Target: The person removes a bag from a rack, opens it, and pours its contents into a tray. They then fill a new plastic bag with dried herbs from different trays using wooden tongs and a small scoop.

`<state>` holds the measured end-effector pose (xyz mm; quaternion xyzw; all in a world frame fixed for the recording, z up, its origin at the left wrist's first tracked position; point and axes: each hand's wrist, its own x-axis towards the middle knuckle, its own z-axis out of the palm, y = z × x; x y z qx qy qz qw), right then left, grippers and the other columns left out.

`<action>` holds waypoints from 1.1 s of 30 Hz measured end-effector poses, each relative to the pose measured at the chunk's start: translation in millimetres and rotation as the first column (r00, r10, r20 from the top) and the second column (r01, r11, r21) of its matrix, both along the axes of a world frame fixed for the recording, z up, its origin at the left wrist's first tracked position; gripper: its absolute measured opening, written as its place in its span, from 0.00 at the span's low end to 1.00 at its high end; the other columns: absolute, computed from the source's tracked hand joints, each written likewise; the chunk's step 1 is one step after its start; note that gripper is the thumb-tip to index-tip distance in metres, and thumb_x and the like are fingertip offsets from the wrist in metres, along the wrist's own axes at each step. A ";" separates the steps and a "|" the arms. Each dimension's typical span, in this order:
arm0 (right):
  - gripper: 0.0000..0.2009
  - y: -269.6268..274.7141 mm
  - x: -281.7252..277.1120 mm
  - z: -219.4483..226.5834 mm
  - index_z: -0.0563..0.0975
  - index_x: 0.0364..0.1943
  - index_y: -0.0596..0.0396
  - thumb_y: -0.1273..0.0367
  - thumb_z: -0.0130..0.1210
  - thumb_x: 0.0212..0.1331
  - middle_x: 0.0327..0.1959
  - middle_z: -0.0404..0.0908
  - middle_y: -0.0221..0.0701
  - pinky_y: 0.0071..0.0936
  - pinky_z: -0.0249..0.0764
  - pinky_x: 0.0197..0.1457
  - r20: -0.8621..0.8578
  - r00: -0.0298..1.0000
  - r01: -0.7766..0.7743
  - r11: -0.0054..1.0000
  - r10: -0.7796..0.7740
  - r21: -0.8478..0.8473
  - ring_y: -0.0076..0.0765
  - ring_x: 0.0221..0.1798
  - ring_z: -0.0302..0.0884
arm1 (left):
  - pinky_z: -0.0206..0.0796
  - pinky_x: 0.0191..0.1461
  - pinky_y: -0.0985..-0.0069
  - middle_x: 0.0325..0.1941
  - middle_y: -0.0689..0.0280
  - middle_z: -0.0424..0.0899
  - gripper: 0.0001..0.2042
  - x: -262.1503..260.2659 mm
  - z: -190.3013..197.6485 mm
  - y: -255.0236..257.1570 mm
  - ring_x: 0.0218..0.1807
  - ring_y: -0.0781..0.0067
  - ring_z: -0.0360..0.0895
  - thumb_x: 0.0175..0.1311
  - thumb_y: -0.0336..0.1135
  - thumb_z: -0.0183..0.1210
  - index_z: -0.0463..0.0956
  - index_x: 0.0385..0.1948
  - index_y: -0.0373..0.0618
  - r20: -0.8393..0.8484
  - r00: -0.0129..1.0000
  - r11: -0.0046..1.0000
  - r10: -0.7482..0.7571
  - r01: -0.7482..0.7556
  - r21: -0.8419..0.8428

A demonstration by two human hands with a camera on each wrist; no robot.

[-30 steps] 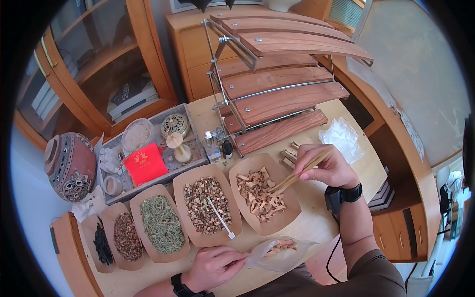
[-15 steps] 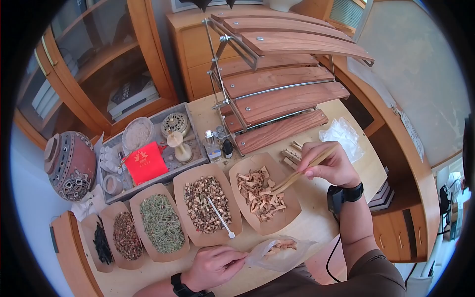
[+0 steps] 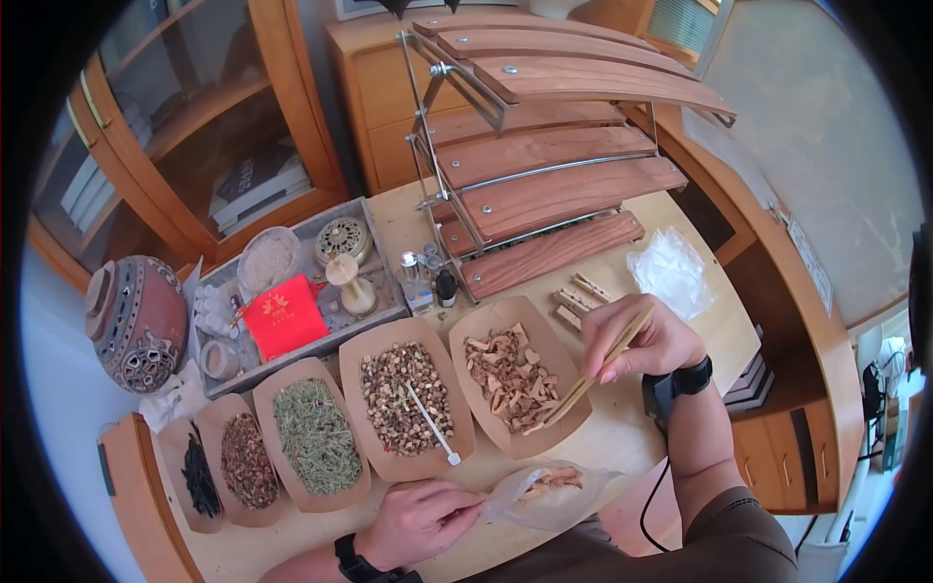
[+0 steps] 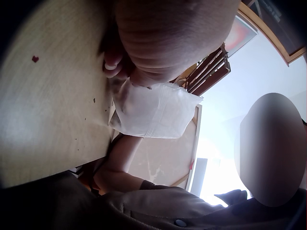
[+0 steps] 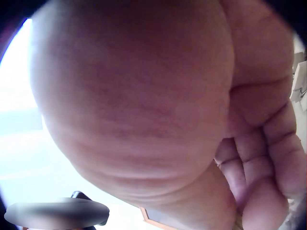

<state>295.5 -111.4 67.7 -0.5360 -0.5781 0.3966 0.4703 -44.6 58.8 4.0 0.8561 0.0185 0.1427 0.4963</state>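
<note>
Pale wooden tweezers [image 3: 595,376] are pinched in the right hand [image 3: 649,340], their tips among the light brown dried pieces [image 3: 505,374] near the lower right side of the rightmost paper tray [image 3: 569,428]. At the table's front edge the left hand [image 3: 420,523] pinches the rim of a translucent bag [image 3: 554,509], which has some of the same pieces [image 3: 551,480] inside. The left wrist view shows the bag [image 4: 156,110] hanging from the fingers. Only palm and curled fingers [image 5: 261,158] fill the right wrist view; the tweezers are mostly hidden there.
Four more paper trays stand to the left; one with chopped pieces [image 3: 403,389] holds a white stick [image 3: 434,428]. Behind are a grey tray [image 3: 389,309] with a red packet [image 3: 285,319], small bottles [image 3: 445,289], a slatted wooden rack [image 3: 573,185], bundled sticks [image 3: 580,296] and crumpled plastic [image 3: 671,272].
The right hand has moved slightly down toward the person, and the tweezer tips have shifted to the lower part of the rightmost tray. The left hand and bag look unchanged.
</note>
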 end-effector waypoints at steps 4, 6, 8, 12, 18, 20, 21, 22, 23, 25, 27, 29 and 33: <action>0.06 5.2 -4.5 -5.8 0.88 0.37 0.59 0.73 0.73 0.58 0.32 0.83 0.30 0.26 0.71 0.40 0.056 0.998 0.005 1.000 -0.006 0.004 0.30 0.35 0.78 | 0.75 0.29 0.74 0.29 0.65 0.87 0.07 -0.4 -0.1 -0.1 0.25 0.69 0.82 0.58 0.28 0.73 0.89 0.38 0.43 -0.007 1.000 1.000 -0.001 0.001 -0.010; 0.06 6.0 -5.4 -7.6 0.88 0.37 0.59 0.73 0.72 0.58 0.31 0.83 0.30 0.27 0.71 0.41 0.085 0.988 0.127 0.991 -0.129 0.028 0.30 0.37 0.78 | 0.75 0.29 0.74 0.29 0.65 0.87 0.07 -0.1 -1.0 -0.1 0.25 0.69 0.82 0.58 0.28 0.73 0.89 0.38 0.43 -0.003 1.000 1.000 -0.002 0.002 -0.011; 0.06 5.7 -5.2 -9.2 0.88 0.37 0.59 0.73 0.72 0.59 0.31 0.82 0.30 0.26 0.72 0.40 0.083 0.980 0.171 0.981 -0.178 0.086 0.29 0.36 0.79 | 0.75 0.29 0.74 0.29 0.65 0.87 0.07 0.0 -1.1 0.0 0.25 0.69 0.83 0.58 0.28 0.73 0.89 0.37 0.43 0.001 1.000 1.000 -0.002 0.002 -0.012; 0.05 6.7 -10.1 -12.7 0.87 0.39 0.61 0.76 0.69 0.62 0.34 0.81 0.29 0.23 0.74 0.38 -0.152 0.918 0.384 0.918 -0.368 0.096 0.25 0.34 0.79 | 0.76 0.30 0.74 0.30 0.64 0.87 0.07 -0.3 -2.0 0.1 0.26 0.69 0.83 0.58 0.27 0.73 0.88 0.37 0.43 0.007 1.000 1.000 -0.001 0.001 -0.009; 0.05 16.7 -17.2 -29.8 0.85 0.44 0.63 0.77 0.65 0.66 0.39 0.81 0.30 0.21 0.77 0.38 -0.155 0.863 0.502 0.854 -0.481 0.140 0.23 0.35 0.80 | 0.76 0.30 0.74 0.30 0.65 0.87 0.06 -0.1 -1.5 -0.1 0.26 0.68 0.83 0.58 0.27 0.73 0.88 0.37 0.43 0.005 1.000 1.000 -0.002 0.002 -0.008; 0.05 16.8 -17.5 -28.5 0.85 0.44 0.63 0.77 0.65 0.66 0.38 0.81 0.30 0.21 0.77 0.38 -0.102 0.879 0.477 0.868 -0.466 0.138 0.22 0.35 0.79 | 0.76 0.30 0.74 0.30 0.65 0.87 0.06 -0.1 -1.0 0.1 0.26 0.68 0.83 0.58 0.27 0.73 0.88 0.37 0.43 0.005 1.000 1.000 -0.003 0.003 -0.009; 0.05 17.0 -17.6 -27.7 0.85 0.44 0.63 0.77 0.65 0.66 0.38 0.81 0.30 0.21 0.77 0.37 -0.050 0.892 0.452 0.882 -0.450 0.135 0.22 0.35 0.79 | 0.76 0.30 0.74 0.30 0.65 0.87 0.06 -0.1 0.1 0.2 0.26 0.68 0.83 0.58 0.27 0.73 0.88 0.37 0.43 0.001 1.000 1.000 -0.003 0.003 -0.009; 0.05 16.1 -16.9 -26.9 0.85 0.44 0.63 0.77 0.65 0.66 0.38 0.81 0.30 0.21 0.77 0.37 -0.050 0.893 0.451 0.882 -0.448 0.135 0.22 0.35 0.79 | 0.76 0.30 0.74 0.30 0.65 0.87 0.06 -0.1 0.8 0.2 0.26 0.68 0.83 0.58 0.27 0.73 0.88 0.37 0.43 -0.004 1.000 1.000 -0.002 0.002 -0.009; 0.05 14.4 -15.6 -26.0 0.85 0.44 0.62 0.78 0.64 0.66 0.38 0.82 0.30 0.21 0.77 0.38 -0.105 0.889 0.456 0.881 -0.445 0.129 0.22 0.35 0.79 | 0.76 0.30 0.74 0.30 0.65 0.87 0.06 0.2 0.6 0.2 0.26 0.68 0.83 0.58 0.27 0.73 0.88 0.37 0.43 -0.003 1.000 1.000 -0.001 0.001 -0.009; 0.05 14.1 -15.1 -24.5 0.85 0.44 0.62 0.78 0.64 0.67 0.38 0.82 0.31 0.21 0.77 0.38 -0.160 0.884 0.460 0.879 -0.440 0.123 0.22 0.34 0.79 | 0.75 0.30 0.74 0.29 0.65 0.87 0.07 0.4 0.1 -0.1 0.26 0.68 0.83 0.58 0.27 0.73 0.88 0.37 0.43 0.013 1.000 1.000 0.000 0.000 -0.014; 0.06 14.6 -15.2 -22.7 0.85 0.44 0.62 0.80 0.63 0.66 0.37 0.82 0.31 0.21 0.77 0.38 -0.043 0.894 0.448 0.886 -0.446 0.120 0.23 0.34 0.80 | 0.75 0.30 0.73 0.29 0.64 0.87 0.07 0.4 0.4 -0.3 0.26 0.68 0.83 0.58 0.27 0.73 0.88 0.37 0.43 0.008 1.000 1.000 0.000 0.000 -0.012; 0.05 12.0 -15.3 -17.6 0.85 0.43 0.63 0.80 0.64 0.65 0.36 0.82 0.32 0.22 0.77 0.37 -0.114 0.884 0.464 0.879 -0.453 0.111 0.24 0.33 0.79 | 0.75 0.30 0.73 0.29 0.64 0.87 0.07 0.3 0.5 -0.3 0.26 0.68 0.83 0.58 0.27 0.73 0.88 0.37 0.43 0.002 1.000 1.000 -0.003 0.003 -0.011; 0.05 -0.9 -8.1 -11.3 0.85 0.39 0.63 0.76 0.68 0.61 0.34 0.82 0.35 0.23 0.74 0.34 -0.389 0.875 0.397 0.889 -0.290 0.229 0.27 0.30 0.79 | 0.76 0.30 0.73 0.29 0.64 0.87 0.06 0.4 1.3 -0.5 0.26 0.67 0.83 0.57 0.27 0.72 0.88 0.36 0.43 0.000 1.000 1.000 0.010 -0.010 0.027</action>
